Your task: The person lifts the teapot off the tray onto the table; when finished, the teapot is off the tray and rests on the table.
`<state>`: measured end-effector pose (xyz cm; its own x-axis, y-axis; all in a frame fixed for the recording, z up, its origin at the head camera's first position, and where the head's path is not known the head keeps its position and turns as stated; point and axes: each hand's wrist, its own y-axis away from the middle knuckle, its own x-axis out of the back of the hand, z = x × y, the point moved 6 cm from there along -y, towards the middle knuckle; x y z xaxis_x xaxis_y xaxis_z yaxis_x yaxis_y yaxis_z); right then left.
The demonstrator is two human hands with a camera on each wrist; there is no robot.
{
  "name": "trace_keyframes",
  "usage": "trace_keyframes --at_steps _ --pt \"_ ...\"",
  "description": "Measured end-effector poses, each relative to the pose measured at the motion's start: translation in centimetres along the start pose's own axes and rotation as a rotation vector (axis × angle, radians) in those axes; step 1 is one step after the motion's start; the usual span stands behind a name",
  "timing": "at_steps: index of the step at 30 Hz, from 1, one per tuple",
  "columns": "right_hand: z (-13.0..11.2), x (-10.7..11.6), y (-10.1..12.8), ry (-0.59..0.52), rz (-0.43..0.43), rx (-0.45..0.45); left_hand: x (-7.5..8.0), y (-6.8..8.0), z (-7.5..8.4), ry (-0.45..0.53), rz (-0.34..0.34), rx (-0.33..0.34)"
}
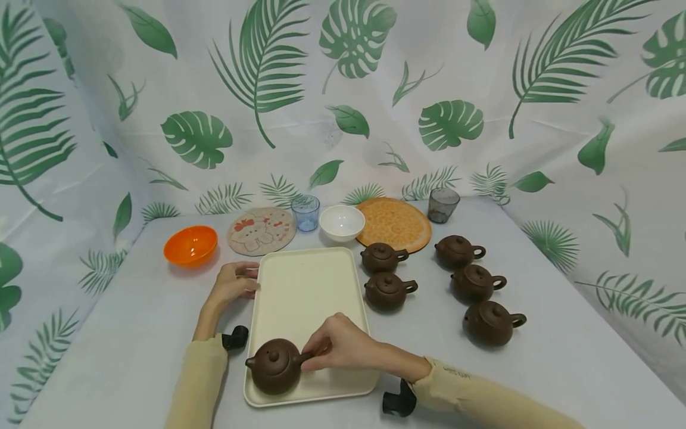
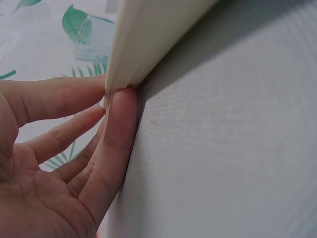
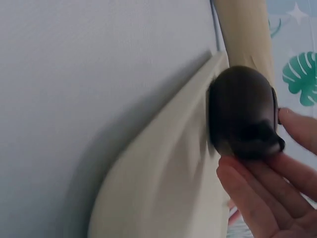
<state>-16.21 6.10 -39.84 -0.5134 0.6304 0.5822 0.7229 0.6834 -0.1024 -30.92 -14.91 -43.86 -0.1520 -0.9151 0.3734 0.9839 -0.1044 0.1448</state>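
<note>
Head view: right hand point(image 1: 343, 345) pinches the handle of a teapot point(image 1: 274, 364) standing on the near-left corner of the tray point(image 1: 305, 298). Left hand point(image 1: 233, 285), fingers relaxed, touches the tray's left rim. Five pots point(image 1: 474, 283) stand right of the tray.

Left wrist: fingers point(image 2: 119, 129) rest against the tray point(image 2: 143, 44) edge.

Right wrist: fingers point(image 3: 257, 188) grasp the teapot point(image 3: 242, 111) on the tray point(image 3: 168, 188).

Step judged: placing. Next: release, then fetch the nearest pot.

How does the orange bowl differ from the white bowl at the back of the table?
The glossy orange bowl stands alone near the table's left edge; the plain white bowl sits further back, between the blue glass cup and the round orange mat. The orange bowl looks slightly wider. The left hand is nearer the orange bowl than the white bowl. Both are upright, shallow, round and seem empty.
</note>
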Motion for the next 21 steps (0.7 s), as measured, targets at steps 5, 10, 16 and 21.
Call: trace_keyframes --at_steps 5,10,16,21 --pt "-0.2 -0.3 -0.3 0.06 0.062 -0.03 -0.1 0.2 0.2 0.02 -0.022 -0.024" --pt "-0.7 0.7 0.2 0.094 0.095 -0.036 0.0 0.3 0.3 0.029 -0.028 -0.028" --pt "-0.6 4.7 2.7 0.041 0.08 0.0 0.0 0.2 0.2 0.016 -0.024 -0.013" --pt "0.3 9.2 6.2 0.05 0.111 -0.023 -0.1 0.2 0.2 0.018 -0.019 -0.003"
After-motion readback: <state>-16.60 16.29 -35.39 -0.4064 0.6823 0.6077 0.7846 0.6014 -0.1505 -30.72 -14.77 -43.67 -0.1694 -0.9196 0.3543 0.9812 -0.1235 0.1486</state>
